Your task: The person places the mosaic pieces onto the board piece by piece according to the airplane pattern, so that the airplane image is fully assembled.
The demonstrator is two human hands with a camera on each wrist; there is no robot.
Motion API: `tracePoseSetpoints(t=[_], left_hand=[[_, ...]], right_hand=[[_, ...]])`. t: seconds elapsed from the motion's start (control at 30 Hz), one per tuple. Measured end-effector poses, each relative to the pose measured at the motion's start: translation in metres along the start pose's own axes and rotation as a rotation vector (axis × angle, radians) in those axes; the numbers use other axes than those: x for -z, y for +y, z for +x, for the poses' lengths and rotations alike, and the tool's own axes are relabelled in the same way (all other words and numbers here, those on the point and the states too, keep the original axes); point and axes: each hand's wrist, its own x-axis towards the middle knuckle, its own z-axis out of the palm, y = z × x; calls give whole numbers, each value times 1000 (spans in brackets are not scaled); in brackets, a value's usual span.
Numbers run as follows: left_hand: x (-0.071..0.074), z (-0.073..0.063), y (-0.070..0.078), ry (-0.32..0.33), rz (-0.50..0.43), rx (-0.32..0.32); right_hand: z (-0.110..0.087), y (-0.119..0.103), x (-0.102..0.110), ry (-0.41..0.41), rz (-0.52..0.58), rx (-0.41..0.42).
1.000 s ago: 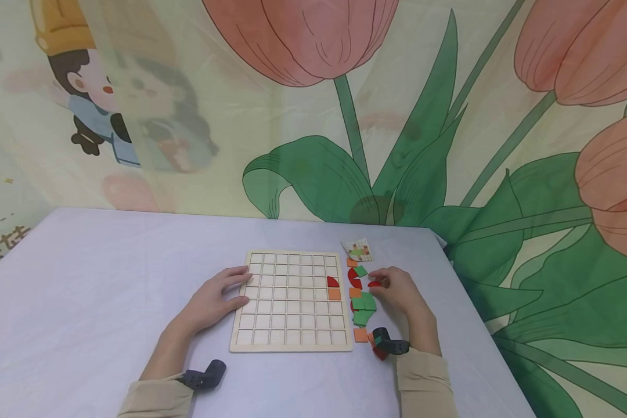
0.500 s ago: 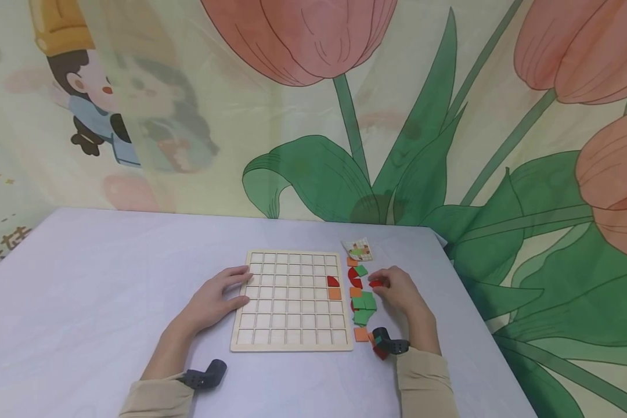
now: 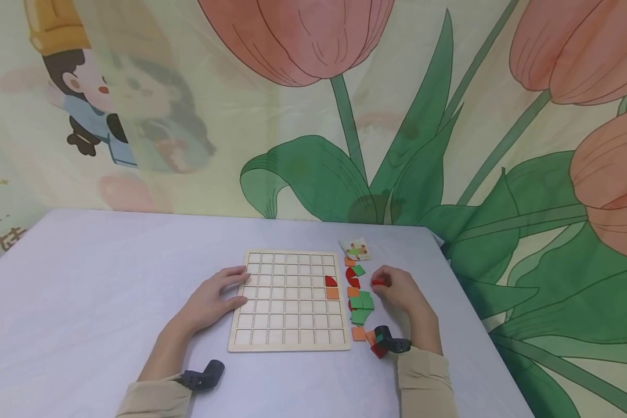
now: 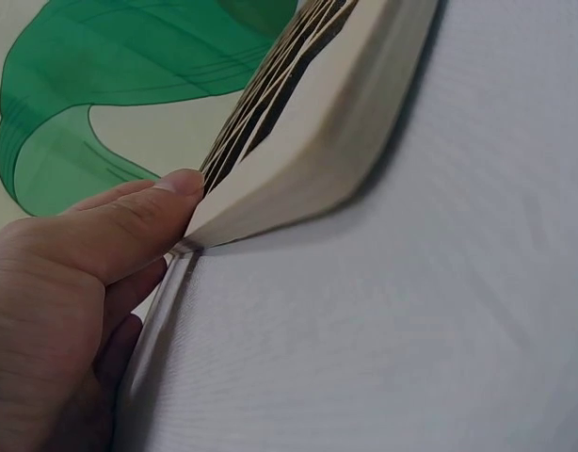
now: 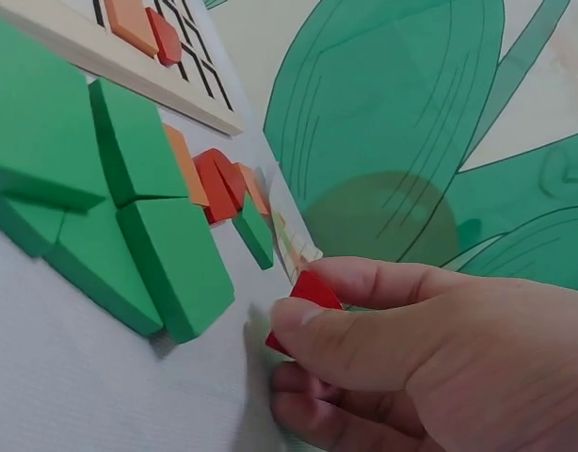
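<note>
A wooden grid board (image 3: pixel 287 315) lies on the white table, with a red quarter-circle tile (image 3: pixel 331 281) above an orange square tile (image 3: pixel 332 293) in its right column. My left hand (image 3: pixel 211 302) rests at the board's left edge; in the left wrist view the thumb (image 4: pixel 171 193) touches the rim. My right hand (image 3: pixel 401 290) pinches a red tile (image 5: pixel 315 290) between thumb and index finger, to the right of the loose pieces. Its fingers cover part of that tile, and its remaining fingers are curled beneath.
Beside the board's right edge runs a line of loose tiles, with overlapping green pieces (image 3: pixel 363 301), red pieces (image 3: pixel 351 276) and orange squares (image 3: pixel 359 334). At the top of this line lies a small printed card (image 3: pixel 356 250). A red piece (image 3: pixel 379 351) lies near the right wrist camera.
The right hand's fingers have shifted on the pinched red tile, which now shows as a thinner sliver in the head view. The left hand stays at the board's edge.
</note>
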Motion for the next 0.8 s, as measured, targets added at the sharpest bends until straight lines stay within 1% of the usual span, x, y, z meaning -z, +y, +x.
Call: tracePoseSetpoints(t=[0.17, 0.37, 0.57, 0.67, 0.8], left_hand=[[0, 0, 0, -5, -9, 0], [1, 1, 0, -11, -6, 4], [1, 1, -1, -10, -3, 8], [0, 2, 0, -15, -13, 20], [0, 1, 0, -19, -15, 25]], right_hand=[[0, 0, 1, -4, 27, -6], [-1, -2, 1, 15, 56, 10], [-1, -6, -1, 20, 40, 22], [-1, -9, -2, 16, 36, 32], [0, -13, -3, -1, 42, 52]])
